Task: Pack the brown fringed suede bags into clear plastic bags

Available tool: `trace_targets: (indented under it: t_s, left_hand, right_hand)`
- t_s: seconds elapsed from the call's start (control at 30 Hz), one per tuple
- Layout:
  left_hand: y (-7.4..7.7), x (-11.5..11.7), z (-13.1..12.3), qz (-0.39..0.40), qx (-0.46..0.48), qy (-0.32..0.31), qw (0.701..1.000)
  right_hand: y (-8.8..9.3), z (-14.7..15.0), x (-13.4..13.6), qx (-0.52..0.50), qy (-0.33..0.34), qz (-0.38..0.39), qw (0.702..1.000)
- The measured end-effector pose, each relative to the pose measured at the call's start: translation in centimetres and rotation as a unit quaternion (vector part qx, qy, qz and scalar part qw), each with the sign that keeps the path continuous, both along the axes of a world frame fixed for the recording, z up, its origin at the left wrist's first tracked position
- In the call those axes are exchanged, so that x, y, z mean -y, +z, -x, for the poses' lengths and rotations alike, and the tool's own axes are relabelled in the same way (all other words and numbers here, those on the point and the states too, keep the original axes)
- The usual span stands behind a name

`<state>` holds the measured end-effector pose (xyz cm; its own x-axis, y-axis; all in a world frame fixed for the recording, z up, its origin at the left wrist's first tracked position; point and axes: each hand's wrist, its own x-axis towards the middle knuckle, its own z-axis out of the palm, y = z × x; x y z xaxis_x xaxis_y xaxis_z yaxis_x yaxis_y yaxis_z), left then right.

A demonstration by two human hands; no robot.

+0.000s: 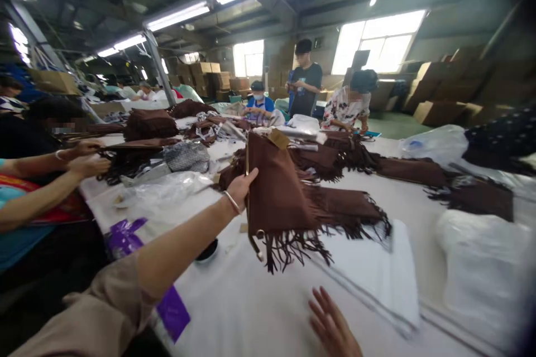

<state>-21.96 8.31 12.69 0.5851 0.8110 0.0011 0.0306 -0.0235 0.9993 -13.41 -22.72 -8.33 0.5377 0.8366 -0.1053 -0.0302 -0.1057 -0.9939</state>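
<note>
My left hand grips the metal-framed edge of a brown fringed bag, thumb on its front face. The bag is raised upright above the table, fringe hanging from its lower edge, with a tan tag at its top. Right behind it lies another brown fringed piece. My right hand is low in the view, fingers spread, holding nothing. A white plastic sheet or bag lies on the table beyond it.
Brown fringed goods are piled across the white table. Clear plastic and a white plastic bundle lie to either side. Purple tape or film hangs at the near edge. A co-worker's hands work at left; other people stand beyond.
</note>
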Motion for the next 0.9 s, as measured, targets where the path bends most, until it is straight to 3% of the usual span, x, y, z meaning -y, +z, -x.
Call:
trace_targets:
  t_s: [0.03, 0.1, 0.17, 0.23, 0.33, 0.47, 0.53, 0.57, 0.63, 0.67, 0.7, 0.77, 0.8, 0.83, 0.9]
  left_hand:
    - [-2.7, 3.8, 0.4, 0.099, 0.073, -0.008, 0.992]
    - [-8.5, 11.3, 1.6, 0.286, 0.148, -0.014, 0.947]
    - [-13.6, 18.0, 3.2, 0.416, 0.086, -0.022, 0.905]
    - [-17.2, 22.8, 5.0, 0.486, 0.007, -0.023, 0.874]
    - [-19.6, 26.2, 7.1, 0.516, -0.036, -0.057, 0.854]
    - [-19.5, 27.4, 9.0, 0.515, -0.096, -0.213, 0.825]
    - [-18.8, 27.8, 9.9, 0.460, -0.154, -0.300, 0.821]
    - [-18.2, 27.7, 10.2, 0.394, -0.177, -0.328, 0.840]
    - [-17.1, 26.7, 10.8, 0.162, -0.185, -0.333, 0.910]
    - [-16.6, 25.7, 11.0, 0.014, -0.173, -0.313, 0.934]
    - [-16.2, 24.3, 11.2, -0.130, -0.162, -0.289, 0.934]
    - [-16.1, 20.8, 11.4, -0.344, -0.171, -0.244, 0.891]
    - [-16.2, 19.0, 11.5, -0.402, -0.197, -0.221, 0.867]
    - [-16.5, 17.2, 11.7, -0.434, -0.230, -0.196, 0.849]
    - [-17.1, 14.1, 12.5, -0.460, -0.274, -0.138, 0.833]
  right_hand:
    - [-0.1, 1.0, 1.0, -0.029, -0.017, 0.001, 0.999]
    - [-0.1, 3.0, 3.6, -0.120, -0.075, 0.009, 0.990]
    - [0.2, 4.6, 6.5, -0.214, -0.153, 0.042, 0.964]
    - [0.8, 5.1, 9.0, -0.245, -0.217, 0.085, 0.941]
    - [1.3, 3.7, 11.9, -0.202, -0.247, 0.103, 0.942]
    - [1.3, -1.4, 16.1, -0.084, -0.259, 0.114, 0.955]
    - [1.6, -3.6, 18.3, 0.061, -0.263, 0.206, 0.941]
    - [2.0, -4.2, 19.0, 0.158, -0.261, 0.262, 0.916]
    - [3.1, -3.9, 19.1, 0.358, -0.250, 0.318, 0.842]
    - [3.6, -3.0, 18.4, 0.438, -0.243, 0.303, 0.811]
    - [4.1, -1.7, 17.0, 0.498, -0.231, 0.269, 0.791]
    - [4.3, 1.6, 13.4, 0.564, -0.154, 0.179, 0.792]
    - [4.0, 3.3, 11.5, 0.589, -0.085, 0.150, 0.789]
    - [3.4, 4.8, 9.8, 0.615, -0.012, 0.129, 0.778]
    - [1.9, 6.8, 7.3, 0.639, 0.061, 0.125, 0.757]
